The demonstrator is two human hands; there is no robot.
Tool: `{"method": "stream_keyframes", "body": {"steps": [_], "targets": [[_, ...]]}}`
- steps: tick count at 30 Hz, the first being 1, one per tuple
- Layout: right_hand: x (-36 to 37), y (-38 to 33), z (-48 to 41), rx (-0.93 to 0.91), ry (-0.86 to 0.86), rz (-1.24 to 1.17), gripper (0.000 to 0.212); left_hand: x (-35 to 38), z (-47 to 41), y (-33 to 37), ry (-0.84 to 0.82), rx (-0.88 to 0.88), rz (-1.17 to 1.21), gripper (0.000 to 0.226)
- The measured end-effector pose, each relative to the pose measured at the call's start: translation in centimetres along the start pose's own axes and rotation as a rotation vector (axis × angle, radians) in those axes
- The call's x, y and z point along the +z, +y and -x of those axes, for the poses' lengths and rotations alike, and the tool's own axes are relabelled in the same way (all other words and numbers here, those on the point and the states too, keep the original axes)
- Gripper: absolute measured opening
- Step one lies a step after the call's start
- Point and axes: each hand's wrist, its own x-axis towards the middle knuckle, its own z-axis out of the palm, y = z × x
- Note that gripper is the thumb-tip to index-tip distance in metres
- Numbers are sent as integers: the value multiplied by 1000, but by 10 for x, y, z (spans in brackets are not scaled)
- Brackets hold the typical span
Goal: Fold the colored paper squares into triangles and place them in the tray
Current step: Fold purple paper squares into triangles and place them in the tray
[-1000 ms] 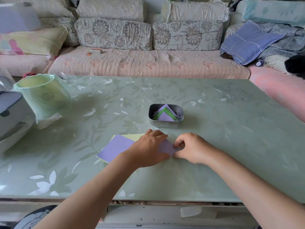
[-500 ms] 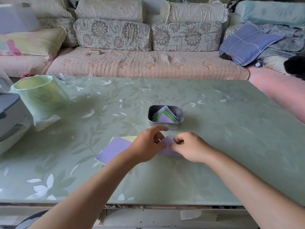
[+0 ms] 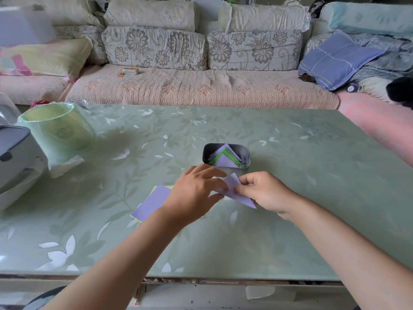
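Note:
A folded purple paper triangle (image 3: 234, 190) is lifted just above the table, pinched by my right hand (image 3: 266, 193) at its right side. My left hand (image 3: 196, 193) touches its left corner with loosely bent fingers. Behind the hands stands a small grey metal tray (image 3: 206, 153) holding several folded purple and green triangles (image 3: 225, 158). Left of my left hand lies a flat purple paper square (image 3: 152, 203) on top of a yellow one (image 3: 164, 187), partly hidden by my wrist.
A green bin with a plastic liner (image 3: 55, 128) and a grey appliance (image 3: 15, 153) stand at the table's left. A sofa with cushions (image 3: 201, 86) runs along the far edge. The table's near edge (image 3: 201, 276) is close to me.
The purple paper went from being pressed flat on the table to a folded triangle raised off it. Both hands lifted and moved slightly toward the tray.

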Motion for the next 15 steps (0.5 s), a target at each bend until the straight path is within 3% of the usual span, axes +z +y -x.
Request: {"method": "stream_keyframes", "body": {"steps": [3, 6, 11, 15], "targets": [[2, -1, -1, 24, 20, -23, 21, -2, -3, 0, 53, -33, -25, 18], [2, -1, -3, -23, 105, 37, 32, -5, -4, 1, 52, -52, -54, 9], [4, 1, 0, -301, 164, 275, 10, -4, -3, 4, 15, -110, -81, 9], [4, 0, 1, -346, 190, 322, 14, -8, -3, 10, 11, -219, -8, 19]]}}
